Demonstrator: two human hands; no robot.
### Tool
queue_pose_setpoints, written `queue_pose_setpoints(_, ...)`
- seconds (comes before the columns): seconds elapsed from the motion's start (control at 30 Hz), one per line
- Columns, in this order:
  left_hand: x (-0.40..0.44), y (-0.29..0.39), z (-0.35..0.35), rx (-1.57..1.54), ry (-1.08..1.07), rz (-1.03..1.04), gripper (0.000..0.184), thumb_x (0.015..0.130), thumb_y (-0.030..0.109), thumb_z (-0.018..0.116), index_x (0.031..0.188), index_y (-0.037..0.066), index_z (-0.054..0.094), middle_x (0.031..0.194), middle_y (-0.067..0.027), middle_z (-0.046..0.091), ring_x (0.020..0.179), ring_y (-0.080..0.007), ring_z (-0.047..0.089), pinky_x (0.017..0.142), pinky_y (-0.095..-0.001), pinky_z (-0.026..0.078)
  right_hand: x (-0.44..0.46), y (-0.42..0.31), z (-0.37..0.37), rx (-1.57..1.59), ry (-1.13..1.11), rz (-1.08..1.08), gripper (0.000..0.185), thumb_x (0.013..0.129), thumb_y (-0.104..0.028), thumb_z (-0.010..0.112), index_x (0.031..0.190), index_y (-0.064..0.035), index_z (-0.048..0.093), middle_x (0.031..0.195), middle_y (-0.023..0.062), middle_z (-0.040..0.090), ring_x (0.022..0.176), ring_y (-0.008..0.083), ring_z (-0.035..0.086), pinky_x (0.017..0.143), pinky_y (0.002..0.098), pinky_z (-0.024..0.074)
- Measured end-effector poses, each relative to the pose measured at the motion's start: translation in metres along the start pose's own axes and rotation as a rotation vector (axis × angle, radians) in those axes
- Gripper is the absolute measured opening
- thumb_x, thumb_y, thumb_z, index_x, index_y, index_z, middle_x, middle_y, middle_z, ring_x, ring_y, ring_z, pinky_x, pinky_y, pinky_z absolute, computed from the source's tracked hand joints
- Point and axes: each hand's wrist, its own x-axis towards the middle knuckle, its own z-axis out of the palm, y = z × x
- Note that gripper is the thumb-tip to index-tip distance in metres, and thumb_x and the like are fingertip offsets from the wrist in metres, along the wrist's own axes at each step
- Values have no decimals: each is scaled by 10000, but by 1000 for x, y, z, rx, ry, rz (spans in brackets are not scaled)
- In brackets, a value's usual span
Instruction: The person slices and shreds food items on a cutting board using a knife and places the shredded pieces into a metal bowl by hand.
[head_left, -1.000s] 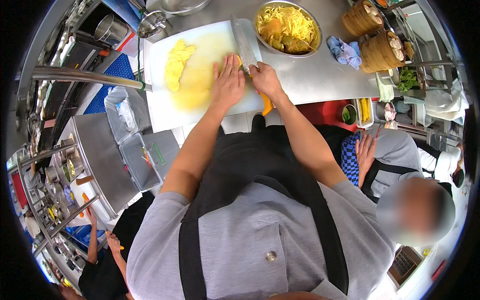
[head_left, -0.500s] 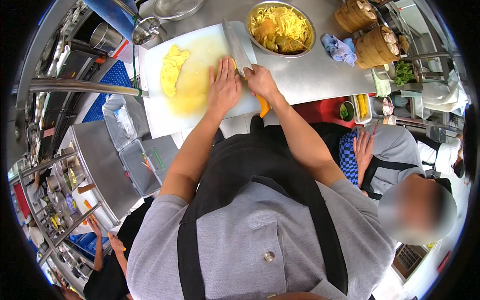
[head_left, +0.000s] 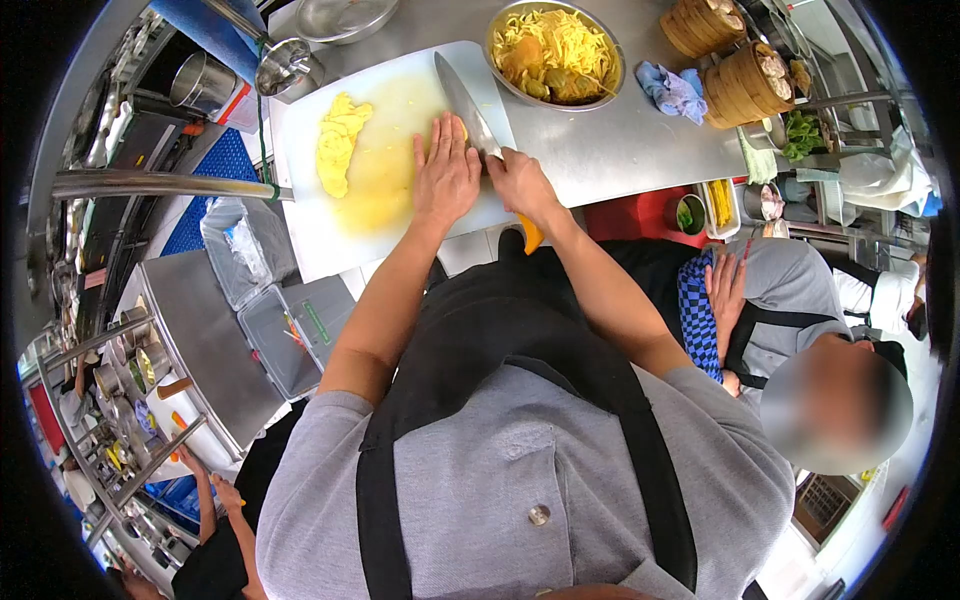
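A knife [head_left: 468, 108] with an orange-yellow handle is in my right hand [head_left: 523, 187], its blade angled across the right side of a white cutting board [head_left: 300, 225]. My left hand [head_left: 447, 178] lies flat beside the blade, fingers stretched out and pointing away from me. A bit of something yellow shows at its fingertips, mostly hidden by the hand. On the left of the board sits a pile of thin yellow pieces [head_left: 342, 145], apart from both hands. Yellow wetness stains the board's middle.
Beyond the board on the steel counter [head_left: 600, 150] stands a metal bowl [head_left: 488, 62] of yellow shreds. A blue cloth [head_left: 672, 92] and bamboo steamers [head_left: 742, 90] are at the right. A co-worker [head_left: 790, 290] stands close on my right; another person's hands [head_left: 215, 485] work at lower left.
The knife's tip has swung a little to the left and its blade shows broader. My left hand stays flat on the board; the view has shifted slightly.
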Motion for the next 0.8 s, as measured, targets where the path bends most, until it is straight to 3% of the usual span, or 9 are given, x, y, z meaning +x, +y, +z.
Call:
queue_pose_setpoints(0.1,1,0,0,13,-6,-5,654,1092,353,334,1617,-36,307,1705,-184,292,1589,-313,256,1297,-554,114,-8,23,10,-75,71,-110,415,1043,-300,529,980,90,658,879,370,679,822,513,698,780,550,559)
queue_pose_setpoints(0.23,0,-1,1,25,12,4,642,1097,339,331,1614,-42,314,1692,-208,307,1578,-333,277,1285,-556,160,-33,39,11,-23,22,-57,409,1041,-295,533,977,90,657,886,377,669,906,558,662,816,582,533)
queue_pose_setpoints(0.33,0,-2,3,32,32,17,639,1093,331,335,1608,-47,324,1694,-207,305,1577,-336,279,1288,-552,152,-54,51,12,-56,8,-80,396,1042,-285,535,970,86,652,862,371,669,880,553,665,796,568,538)
queue_pose_setpoints(0.43,-1,-3,2,9,0,1,655,1089,347,317,1608,-52,319,1701,-196,294,1590,-325,248,1298,-551,122,-79,45,0,-55,-35,-71,391,1055,-279,532,948,82,639,782,333,671,750,501,691,713,533,552)
queue_pose_setpoints(0.5,-3,-3,0,-1,-5,5,653,1087,344,321,1605,-54,324,1700,-199,294,1590,-333,247,1296,-560,114,-97,27,-16,10,-149,95,401,1069,-283,530,928,81,625,712,287,664,603,418,690,620,495,546)
queue_pose_setpoints(0.53,-5,-3,-1,-10,-14,8,652,1085,340,325,1603,-56,329,1700,-201,295,1589,-341,246,1294,-569,105,-103,29,-18,11,-145,96,401,1069,-283,530,928,81,625,712,287,664,603,418,690,620,495,546)
queue_pose_setpoints(0.6,-13,-2,-5,-44,1,4,651,1082,336,332,1600,-59,334,1699,-204,295,1591,-352,237,1288,-590,89,-111,32,-22,-16,-152,42,410,1079,-294,521,947,79,630,654,243,653,517,350,671,568,479,534)
queue_pose_setpoints(0.73,-34,-15,-31,-76,94,-73,646,1076,324,348,1593,-64,347,1697,-210,297,1598,-375,206,1265,-651,44,-115,17,-18,-77,-192,-21,398,1076,-292,515,983,75,639,626,230,645,522,350,667,587,477,538)
queue_pose_setpoints(0.8,-39,-38,-49,-17,126,-125,645,1075,324,351,1590,-64,353,1696,-210,299,1599,-378,200,1261,-659,41,-107,-1,-6,-113,-210,-172,389,1068,-284,511,1015,75,651,632,233,651,522,341,670,604,476,542)
